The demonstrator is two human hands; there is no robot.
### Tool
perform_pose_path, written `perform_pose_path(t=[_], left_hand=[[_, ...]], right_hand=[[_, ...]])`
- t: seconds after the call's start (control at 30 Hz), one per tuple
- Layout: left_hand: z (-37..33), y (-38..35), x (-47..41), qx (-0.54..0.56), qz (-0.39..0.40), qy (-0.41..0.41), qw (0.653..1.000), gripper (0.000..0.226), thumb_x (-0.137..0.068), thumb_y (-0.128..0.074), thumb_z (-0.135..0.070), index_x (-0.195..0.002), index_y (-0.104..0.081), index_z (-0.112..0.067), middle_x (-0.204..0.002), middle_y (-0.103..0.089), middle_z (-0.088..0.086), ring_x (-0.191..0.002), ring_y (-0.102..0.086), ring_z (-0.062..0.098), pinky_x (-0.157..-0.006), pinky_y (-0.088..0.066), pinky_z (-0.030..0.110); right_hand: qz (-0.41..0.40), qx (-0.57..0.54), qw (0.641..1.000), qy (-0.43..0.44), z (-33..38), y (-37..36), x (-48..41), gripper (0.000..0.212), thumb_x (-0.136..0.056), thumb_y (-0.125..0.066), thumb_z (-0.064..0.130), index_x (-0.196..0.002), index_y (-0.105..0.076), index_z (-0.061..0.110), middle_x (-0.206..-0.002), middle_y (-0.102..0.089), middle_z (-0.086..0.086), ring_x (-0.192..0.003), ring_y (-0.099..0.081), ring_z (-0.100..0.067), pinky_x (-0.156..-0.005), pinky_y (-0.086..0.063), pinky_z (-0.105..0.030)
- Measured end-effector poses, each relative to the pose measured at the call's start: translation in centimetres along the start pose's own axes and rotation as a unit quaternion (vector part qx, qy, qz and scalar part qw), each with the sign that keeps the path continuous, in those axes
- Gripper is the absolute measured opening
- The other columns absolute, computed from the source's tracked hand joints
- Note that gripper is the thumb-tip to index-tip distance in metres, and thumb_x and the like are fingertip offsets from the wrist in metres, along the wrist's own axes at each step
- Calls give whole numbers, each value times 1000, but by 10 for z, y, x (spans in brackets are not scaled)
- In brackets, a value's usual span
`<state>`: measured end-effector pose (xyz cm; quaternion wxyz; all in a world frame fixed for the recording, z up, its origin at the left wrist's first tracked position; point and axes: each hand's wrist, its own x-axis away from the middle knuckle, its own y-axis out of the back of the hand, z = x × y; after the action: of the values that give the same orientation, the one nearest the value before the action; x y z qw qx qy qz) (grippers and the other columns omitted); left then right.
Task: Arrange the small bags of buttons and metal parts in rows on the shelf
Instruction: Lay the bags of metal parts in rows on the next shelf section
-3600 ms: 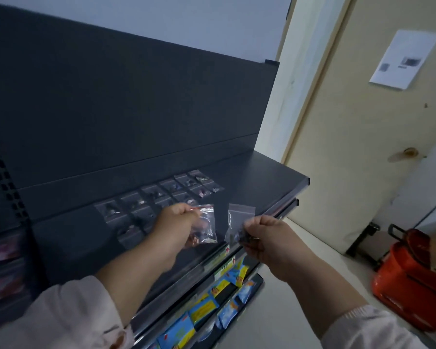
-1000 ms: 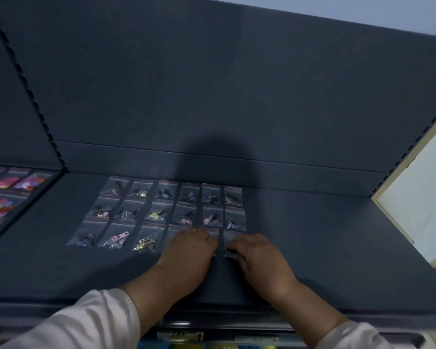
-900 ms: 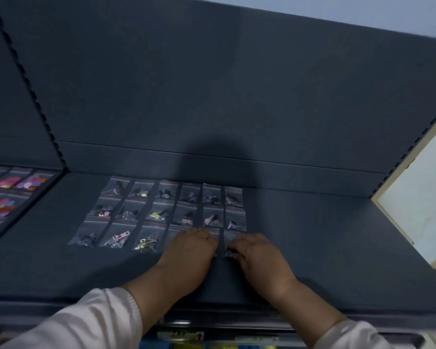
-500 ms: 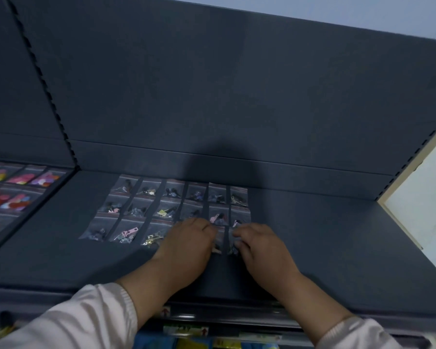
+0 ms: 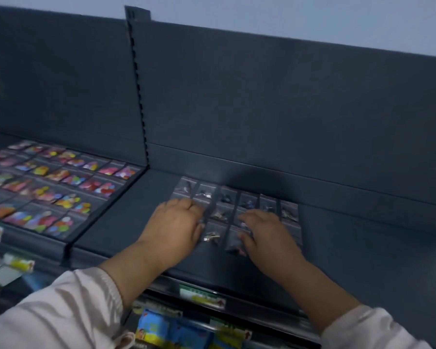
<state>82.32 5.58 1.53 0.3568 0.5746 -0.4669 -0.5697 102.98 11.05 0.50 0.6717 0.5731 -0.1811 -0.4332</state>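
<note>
Bare dark shelf (image 5: 363,250) stretches right of the small bags (image 5: 222,214); a narrower bare strip lies on their left, up to the neighbouring shelf's raised edge (image 5: 103,210). Both hands (left hand (image 5: 174,227), right hand (image 5: 267,235)) lie over the grid's front rows. The back panel (image 5: 262,109) closes the rear, with a slotted upright (image 5: 139,96) at its left corner.

left hand (image 5: 176,227) + right hand (image 5: 264,235) showing: 2 hands | sleeves (image 5: 68,311) showing: 2 | metal-part bags (image 5: 225,196) lying in 3 rows, back row counting 6, rest hiding under hands | button bags (image 5: 61,187) lying in rows, blurring, uncountable | shelf bays (image 5: 363,248) standing: 2
</note>
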Motion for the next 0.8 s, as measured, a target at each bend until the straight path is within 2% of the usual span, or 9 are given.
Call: perform_pose_path(t=[0.1, 0.2, 0.4, 0.53, 0.67, 0.8], left_hand=[[32, 16, 19, -11, -16, 24, 1000, 32, -80, -60, -29, -108, -65, -16, -102, -65, 5, -93, -61, 30, -83, -49, 39], [69, 38, 44, -26, -24, 53, 998, 38, -79, -48, -36, -105, -66, -14, -98, -66, 8, -88, -62, 31, -78, -53, 41], [161, 85, 112, -56, -24, 113, 992, 45, -80, -38, -42, -104, -64, -14, -97, -65, 8, -89, -61, 32, -77, -52, 41], [228, 113, 166, -73, -34, 152, 985, 37, -81, -52, -37, -108, -63, -14, -102, -65, 7, -93, -61, 31, -80, -51, 40], [289, 142, 217, -89, -38, 183, 978, 41, -79, -50, -39, -107, -64, -13, -101, -66, 6, -92, -62, 31, -80, -52, 40], [336, 171, 256, -103, -56, 211, 970, 38, -83, -60, -34, -116, -61, -15, -106, -64, 4, -98, -60, 29, -84, -49, 39]], right_hand=[[-2, 5, 1000, 29, 38, -2, -18, 39, -93, -51, 27, -130, -51, 16, -134, -50, -3, -121, -43, -24, -104, -33, -29], [-4, 7, 998, 58, 85, -9, -36, 38, -93, -52, 27, -129, -53, 15, -133, -51, -5, -121, -43, -25, -103, -31, -28], [17, 3, 994, 112, 200, -38, -66, 41, -95, -47, 35, -133, -47, 19, -137, -47, 1, -126, -39, -19, -108, -30, -31], [23, -8, 991, 132, 281, -63, -81, 37, -95, -49, 32, -128, -52, 15, -131, -51, -3, -121, -42, -24, -101, -36, -33], [28, -8, 985, 171, 360, -85, -95, 40, -96, -46, 34, -132, -49, 17, -133, -50, -3, -121, -42, -23, -103, -34, -31], [29, -27, 981, 188, 431, -97, -110, 38, -95, -46, 35, -129, -50, 20, -132, -50, 0, -120, -42, -20, -99, -35, -33]])
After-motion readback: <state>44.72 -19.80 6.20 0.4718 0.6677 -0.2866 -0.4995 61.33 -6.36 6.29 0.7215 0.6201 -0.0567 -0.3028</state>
